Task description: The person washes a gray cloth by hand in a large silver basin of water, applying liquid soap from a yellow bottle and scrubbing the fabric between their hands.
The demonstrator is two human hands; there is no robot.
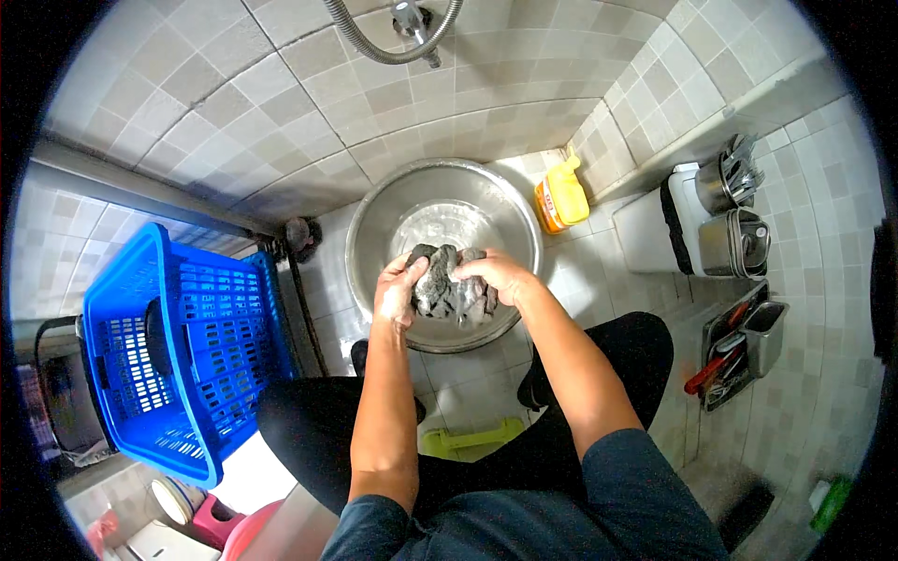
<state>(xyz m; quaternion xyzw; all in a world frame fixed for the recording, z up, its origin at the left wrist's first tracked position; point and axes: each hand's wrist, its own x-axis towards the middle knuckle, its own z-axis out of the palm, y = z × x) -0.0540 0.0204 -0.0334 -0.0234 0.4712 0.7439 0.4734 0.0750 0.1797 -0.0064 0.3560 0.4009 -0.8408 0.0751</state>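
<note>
A wet, dark grey cloth (438,284) is bunched up between my two hands, with pale suds on it. My left hand (400,287) grips its left side, thumb on top. On the other side, my right hand (494,275) has its thumb and fingers closed on the bundle. Both hands are over the near half of a large round metal basin (372,210). Cloudy, sudsy water (445,221) lies in the bottom of the basin. Part of the cloth is hidden under my fingers.
A yellow plastic bottle (563,196) stands right of the basin. A blue plastic basket (165,350) is at the left. Metal containers with utensils (733,242) are at the right. A flexible metal hose (393,56) hangs from the tiled wall ahead. Something light green (477,438) lies between my legs.
</note>
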